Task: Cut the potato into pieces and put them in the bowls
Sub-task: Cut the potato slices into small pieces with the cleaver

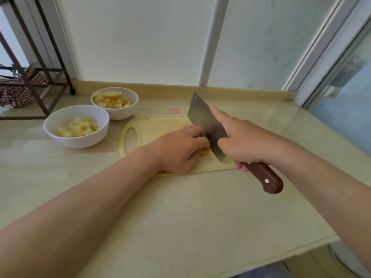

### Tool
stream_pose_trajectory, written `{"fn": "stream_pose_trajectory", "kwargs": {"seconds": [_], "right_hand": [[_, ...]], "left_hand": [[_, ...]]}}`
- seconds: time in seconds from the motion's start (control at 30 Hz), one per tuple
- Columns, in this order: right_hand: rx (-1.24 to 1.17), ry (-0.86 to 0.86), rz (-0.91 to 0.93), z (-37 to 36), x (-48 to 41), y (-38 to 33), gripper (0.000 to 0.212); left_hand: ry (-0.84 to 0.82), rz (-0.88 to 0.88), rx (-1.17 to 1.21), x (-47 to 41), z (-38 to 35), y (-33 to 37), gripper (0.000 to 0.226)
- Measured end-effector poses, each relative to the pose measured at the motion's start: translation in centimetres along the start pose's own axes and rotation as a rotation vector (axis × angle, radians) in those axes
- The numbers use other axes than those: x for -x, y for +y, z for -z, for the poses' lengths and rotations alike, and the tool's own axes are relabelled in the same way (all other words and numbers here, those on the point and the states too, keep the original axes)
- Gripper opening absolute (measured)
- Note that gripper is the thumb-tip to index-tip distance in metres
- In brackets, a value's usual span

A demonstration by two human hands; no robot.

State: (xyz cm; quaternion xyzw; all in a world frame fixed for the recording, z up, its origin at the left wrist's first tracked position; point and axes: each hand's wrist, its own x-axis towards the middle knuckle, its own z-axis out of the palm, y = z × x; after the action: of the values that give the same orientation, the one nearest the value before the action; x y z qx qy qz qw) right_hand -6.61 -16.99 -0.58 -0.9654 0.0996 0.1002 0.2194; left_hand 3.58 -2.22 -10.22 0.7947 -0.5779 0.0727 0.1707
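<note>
A pale yellow cutting board (152, 127) lies on the counter. My left hand (178, 149) curls over a piece of potato (204, 151) on it, and only a sliver of potato shows under the fingers. My right hand (245, 141) grips the brown handle of a cleaver (206, 123), forefinger stretched along the blade's spine. The blade stands edge-down against the potato, right beside my left fingers. Two white bowls hold cut potato pieces: a near bowl (76, 141) left of the board and a far bowl (122, 113) behind it.
A dark metal rack (36, 77) with a patterned cloth stands at the far left. A low ledge and wall panels run behind the counter. A window frame rises at the right, where the counter ends. The counter's front edge drops off at the lower right.
</note>
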Motion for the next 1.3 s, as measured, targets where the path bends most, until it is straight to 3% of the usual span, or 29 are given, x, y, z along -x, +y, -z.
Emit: {"fn": "stream_pose_trajectory", "kwargs": {"seconds": [0.77, 1.0, 1.3], "right_hand": [[-0.034, -0.046, -0.036, -0.4, -0.5, 0.7, 0.091], [-0.044, -0.02, -0.051, -0.5, -3.9, -0.6, 0.091], [-0.11, -0.011, -0.027, -0.2, -0.7, 1.1, 0.092]], "left_hand": [[0.084, -0.024, 0.111, 0.0, -0.7, -1.0, 0.03], [0.186, -0.017, 0.128, 1.0, -0.3, -1.0, 0.013], [0.2, -0.043, 0.106, 1.0, -0.5, -1.1, 0.011]]}}
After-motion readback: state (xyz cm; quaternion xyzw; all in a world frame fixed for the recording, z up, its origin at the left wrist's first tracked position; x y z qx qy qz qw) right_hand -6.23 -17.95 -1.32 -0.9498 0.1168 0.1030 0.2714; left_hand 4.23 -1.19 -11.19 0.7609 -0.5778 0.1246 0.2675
